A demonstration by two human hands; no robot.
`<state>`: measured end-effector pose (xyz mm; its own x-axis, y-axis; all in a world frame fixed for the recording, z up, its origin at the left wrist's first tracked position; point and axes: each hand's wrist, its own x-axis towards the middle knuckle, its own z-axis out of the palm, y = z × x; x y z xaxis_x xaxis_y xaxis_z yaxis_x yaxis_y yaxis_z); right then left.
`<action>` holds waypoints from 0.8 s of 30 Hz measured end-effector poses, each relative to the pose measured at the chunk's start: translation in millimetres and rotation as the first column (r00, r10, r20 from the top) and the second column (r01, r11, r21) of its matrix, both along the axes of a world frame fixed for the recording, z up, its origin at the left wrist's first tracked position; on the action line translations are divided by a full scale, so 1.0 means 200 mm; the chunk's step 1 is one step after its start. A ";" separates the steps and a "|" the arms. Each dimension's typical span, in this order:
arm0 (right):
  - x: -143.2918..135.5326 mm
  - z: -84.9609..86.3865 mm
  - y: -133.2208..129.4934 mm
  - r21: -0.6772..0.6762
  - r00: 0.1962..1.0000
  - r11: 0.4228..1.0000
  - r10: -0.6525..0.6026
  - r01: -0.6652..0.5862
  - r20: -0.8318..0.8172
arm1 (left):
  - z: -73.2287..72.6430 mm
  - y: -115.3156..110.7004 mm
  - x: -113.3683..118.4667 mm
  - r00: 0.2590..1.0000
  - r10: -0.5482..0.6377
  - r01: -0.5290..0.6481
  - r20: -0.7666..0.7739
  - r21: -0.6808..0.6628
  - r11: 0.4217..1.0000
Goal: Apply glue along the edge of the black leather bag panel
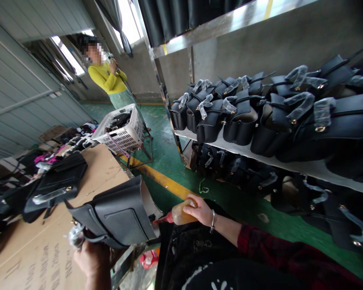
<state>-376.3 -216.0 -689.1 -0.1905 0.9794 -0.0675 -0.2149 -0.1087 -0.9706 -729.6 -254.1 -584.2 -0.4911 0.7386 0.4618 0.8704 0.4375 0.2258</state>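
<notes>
A black handbag [117, 215] lies tilted on its side at the cardboard's edge, its open end facing right. My left hand [92, 255] is closed on the bag's lower left part, beside a plastic-wrapped piece with gold hardware; some of its fingers are hidden behind the bag. In my right hand [199, 211] I hold a squeeze bottle [183, 212] of amber liquid, fingers wrapped round it. Its red nozzle [163, 218] points left, at the bag's open edge; whether it touches I cannot tell. Another black bag [59, 181] rests flat on the cardboard [33, 249] farther back.
Shelves [218, 141] on the right carry rows of black bags with plastic-wrapped handles. A white basket [124, 135] stands on a metal stand ahead. Beyond it a person in a yellow top [107, 78] stands. Below the bag is a red-and-white bottle [149, 259].
</notes>
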 end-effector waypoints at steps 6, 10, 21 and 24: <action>0.00 0.03 0.05 0.025 0.991 0.994 -0.104 0.102 0.083 | 0.03 -0.01 0.02 0.999 0.014 -0.013 0.031 -0.018 1.000; -0.01 0.05 0.05 0.050 0.995 0.996 -0.071 0.067 0.076 | 0.03 0.00 0.02 0.999 0.017 -0.017 0.052 -0.015 1.000; -0.01 0.04 0.05 0.016 0.996 0.998 -0.059 0.058 0.073 | 0.02 0.00 0.01 0.999 0.027 -0.026 0.028 -0.029 0.999; -0.01 0.05 0.06 0.028 0.988 0.994 -0.110 0.107 0.109 | 0.03 -0.01 0.01 1.000 0.003 -0.001 0.021 -0.070 0.998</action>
<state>-378.0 -204.2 -679.6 -0.0755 0.9953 -0.0605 -0.1156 -0.0690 -0.9909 -726.8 -255.3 -579.0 -0.5017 0.7679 0.3983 0.8649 0.4545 0.2132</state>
